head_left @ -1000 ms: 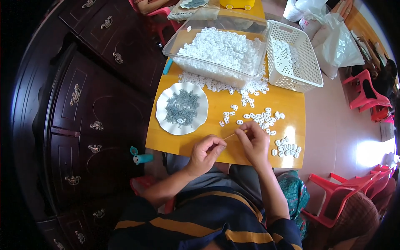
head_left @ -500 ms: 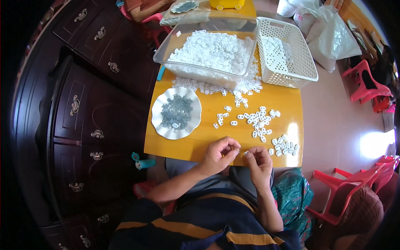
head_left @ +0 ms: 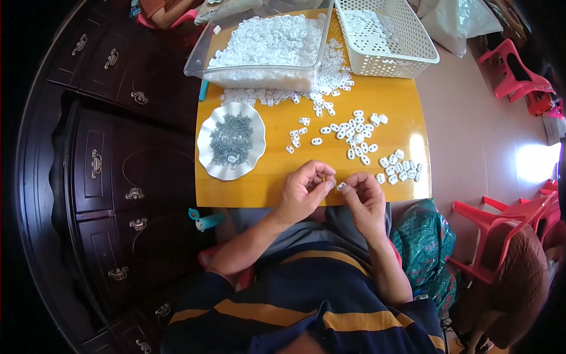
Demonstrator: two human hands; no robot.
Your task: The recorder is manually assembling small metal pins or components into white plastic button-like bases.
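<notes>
White piece (head_left: 341, 186): right hand (head_left: 367, 206) is pinching it; left hand (head_left: 299, 193) is facing it, fingers bent, hold unclear. Yellow table (head_left: 389, 97) is lying toward twelve o'clock; dark cabinet (head_left: 156, 156) is standing at nine.

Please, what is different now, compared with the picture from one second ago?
The right hand has drawn back toward the near edge of the table and now visibly holds a small white piece. The left hand has shifted right. The camera view moved too. The scalloped plate, clear bin and white basket stayed put.
</notes>
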